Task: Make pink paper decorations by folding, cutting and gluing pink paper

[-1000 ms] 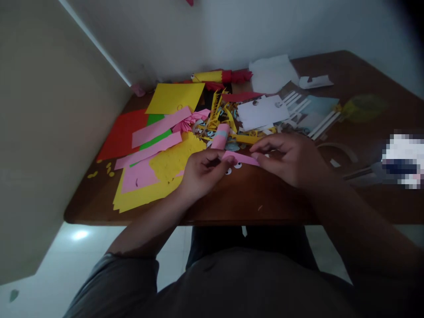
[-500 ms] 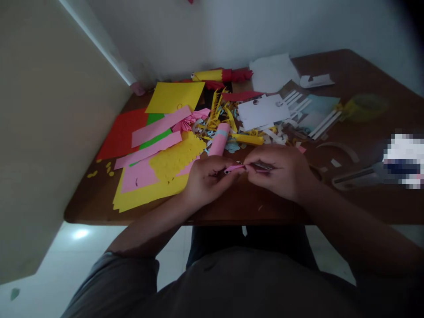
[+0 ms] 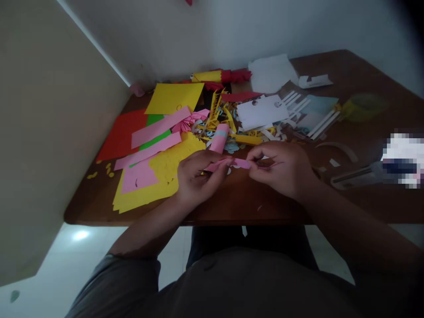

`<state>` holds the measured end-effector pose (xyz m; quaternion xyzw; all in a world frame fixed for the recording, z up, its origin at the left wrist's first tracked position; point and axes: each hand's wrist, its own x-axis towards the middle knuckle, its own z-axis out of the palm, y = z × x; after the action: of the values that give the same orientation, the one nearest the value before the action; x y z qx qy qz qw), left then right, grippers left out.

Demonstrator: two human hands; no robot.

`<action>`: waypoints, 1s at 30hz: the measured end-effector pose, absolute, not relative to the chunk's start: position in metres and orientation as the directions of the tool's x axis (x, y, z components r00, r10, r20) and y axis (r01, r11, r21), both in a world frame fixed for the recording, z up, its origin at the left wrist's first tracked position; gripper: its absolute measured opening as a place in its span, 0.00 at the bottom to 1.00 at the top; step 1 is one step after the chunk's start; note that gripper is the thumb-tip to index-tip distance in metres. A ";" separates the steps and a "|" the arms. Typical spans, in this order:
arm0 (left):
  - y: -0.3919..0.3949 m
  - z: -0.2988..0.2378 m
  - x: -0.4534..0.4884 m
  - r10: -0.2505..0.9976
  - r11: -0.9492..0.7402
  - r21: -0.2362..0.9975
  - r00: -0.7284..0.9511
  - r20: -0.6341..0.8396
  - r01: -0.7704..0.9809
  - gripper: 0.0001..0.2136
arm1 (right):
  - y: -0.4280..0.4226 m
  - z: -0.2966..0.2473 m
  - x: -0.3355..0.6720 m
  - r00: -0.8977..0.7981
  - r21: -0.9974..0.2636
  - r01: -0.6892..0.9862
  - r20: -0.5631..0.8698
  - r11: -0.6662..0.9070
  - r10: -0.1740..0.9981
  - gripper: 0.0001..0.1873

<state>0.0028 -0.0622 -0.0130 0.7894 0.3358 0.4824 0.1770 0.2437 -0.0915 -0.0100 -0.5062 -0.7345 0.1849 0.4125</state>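
The head camera looks forward and down across the table [image 3: 228, 205].

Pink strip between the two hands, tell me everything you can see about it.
The pink strip is narrow, plain and looks like paper. It runs roughly crosswise over the brown table, in front of a pink tube. The left hand pinches it, with more pink showing inside that hand, and the right hand's fingertips pinch its right part. Fingers hide some of it, so I can't tell its full length.
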 end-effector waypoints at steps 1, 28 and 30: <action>-0.062 -0.012 0.002 0.717 -0.694 0.613 0.284 0.637 0.379 0.06 | -0.091 -0.011 0.245 -0.140 -0.691 0.588 0.426 0.421 0.894 0.01; -0.022 -0.007 -0.014 0.826 -0.535 0.815 -0.066 0.560 0.221 0.16 | -0.082 -0.006 0.260 -0.004 -0.752 0.570 0.400 0.331 0.917 0.02; -0.016 -0.006 -0.017 0.813 -0.541 0.814 -0.115 0.570 0.212 0.17 | -0.081 -0.008 0.261 0.007 -0.756 0.565 0.404 0.330 0.915 0.02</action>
<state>-0.0168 -0.0162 -0.0064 0.6197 0.4135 0.6216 0.2421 0.2612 -0.0808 -0.0076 -0.5458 -0.6778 0.1931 0.4532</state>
